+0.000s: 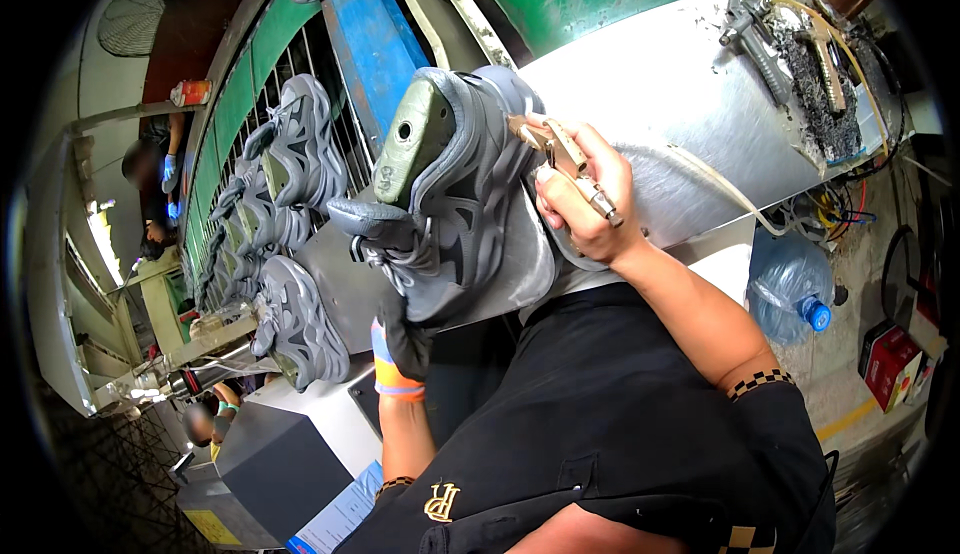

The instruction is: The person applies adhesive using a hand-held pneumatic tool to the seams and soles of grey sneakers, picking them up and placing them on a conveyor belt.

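Note:
A grey shoe upper [470, 204] sits on a green last [410, 144], held up in front of me over a silver metal bench [660, 94]. My left hand [405, 339], in a dark glove with an orange and blue cuff, grips the shoe from below at its lower end. My right hand [585, 204] is bare and closed around a small brass-coloured spray gun [565, 159] whose nozzle points at the side of the shoe. A pale hose [720, 189] runs from the gun across the bench.
Several more grey shoes [285, 159] stand in a row on a green and blue conveyor rack [375, 39] to the left. Two other spray tools [790, 44] lie on a dirty pad at the bench's far right. A water bottle [795, 289] lies below. Other people work at far left.

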`<state>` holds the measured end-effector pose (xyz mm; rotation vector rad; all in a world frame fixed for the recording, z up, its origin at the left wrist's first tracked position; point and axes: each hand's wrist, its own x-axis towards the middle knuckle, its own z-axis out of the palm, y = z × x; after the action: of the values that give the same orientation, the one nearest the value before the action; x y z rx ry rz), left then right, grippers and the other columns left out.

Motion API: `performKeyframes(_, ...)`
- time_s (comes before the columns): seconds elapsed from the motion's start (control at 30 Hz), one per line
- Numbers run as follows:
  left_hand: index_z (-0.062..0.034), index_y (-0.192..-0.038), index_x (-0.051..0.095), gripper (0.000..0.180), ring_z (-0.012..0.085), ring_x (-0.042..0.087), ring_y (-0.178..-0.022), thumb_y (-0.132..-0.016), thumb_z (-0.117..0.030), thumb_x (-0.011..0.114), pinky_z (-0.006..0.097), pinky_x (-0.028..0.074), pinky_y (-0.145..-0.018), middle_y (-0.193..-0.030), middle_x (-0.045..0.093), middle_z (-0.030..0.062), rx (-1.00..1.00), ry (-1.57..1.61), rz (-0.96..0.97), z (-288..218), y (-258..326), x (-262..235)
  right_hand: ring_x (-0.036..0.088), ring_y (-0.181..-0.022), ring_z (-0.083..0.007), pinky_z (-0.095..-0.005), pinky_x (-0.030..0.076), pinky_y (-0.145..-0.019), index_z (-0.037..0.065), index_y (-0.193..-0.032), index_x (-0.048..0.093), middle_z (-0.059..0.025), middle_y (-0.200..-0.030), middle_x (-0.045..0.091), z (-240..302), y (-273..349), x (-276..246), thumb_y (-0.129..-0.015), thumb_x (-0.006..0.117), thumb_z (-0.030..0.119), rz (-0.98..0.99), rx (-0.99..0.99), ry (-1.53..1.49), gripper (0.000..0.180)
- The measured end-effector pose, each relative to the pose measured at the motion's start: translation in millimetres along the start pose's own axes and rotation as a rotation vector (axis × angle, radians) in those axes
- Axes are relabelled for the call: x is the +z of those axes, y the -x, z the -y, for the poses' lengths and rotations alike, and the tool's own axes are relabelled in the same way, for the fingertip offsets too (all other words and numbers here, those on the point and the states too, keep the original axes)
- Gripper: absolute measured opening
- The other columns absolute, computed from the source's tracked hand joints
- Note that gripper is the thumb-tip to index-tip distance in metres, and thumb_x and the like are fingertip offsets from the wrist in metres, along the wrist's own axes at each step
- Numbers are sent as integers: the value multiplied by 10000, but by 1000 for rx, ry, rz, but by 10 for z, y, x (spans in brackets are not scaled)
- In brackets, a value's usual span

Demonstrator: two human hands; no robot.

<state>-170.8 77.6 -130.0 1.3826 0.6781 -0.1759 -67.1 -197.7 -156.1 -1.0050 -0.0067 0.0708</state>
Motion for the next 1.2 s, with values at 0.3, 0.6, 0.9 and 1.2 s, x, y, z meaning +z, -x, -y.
performKeyframes(0.3, 5, -1395, 353, 443, 338, 492, -1235, -1022, -230, 390, 520, 546, -905, -1395, 416, 171, -216, 167, 295, 25, 376, 399, 447, -506, -49, -214, 385, -486, -73, -1247, 487, -12, -648, 524, 33, 130, -9, -861, 502, 51, 9, 43, 70, 405)
performKeyframes(0.6, -5, -1384, 367, 503, 362, 552, -1167, -1002, -320, 452, 537, 542, -896, -1357, 473, 179, -304, 175, 347, 105, 386, 540, 519, -650, -43, -212, 430, -570, -79, -1214, 522, -38, -832, 595, 17, 263, -27, -829, 548, 44, -3, 36, 61, 404)
performKeyframes(0.9, 18, -1375, 376, 577, 361, 620, -1059, -999, -417, 418, 460, 581, -828, -1269, 546, 215, -367, 178, 405, 77, 421, 705, 510, -697, -43, -211, 429, -609, -78, -1203, 526, -60, -907, 613, -20, 477, -121, -819, 539, 45, 20, 85, 96, 404)
performKeyframes(1.2, 17, -1399, 333, 608, 360, 618, -1070, -1001, -439, 392, 445, 580, -844, -1272, 541, 226, -432, 238, 431, 166, 413, 767, 501, -751, -45, -207, 425, -661, -72, -1227, 508, -61, -943, 599, 8, 645, -199, -814, 541, 43, 78, 74, 61, 430)
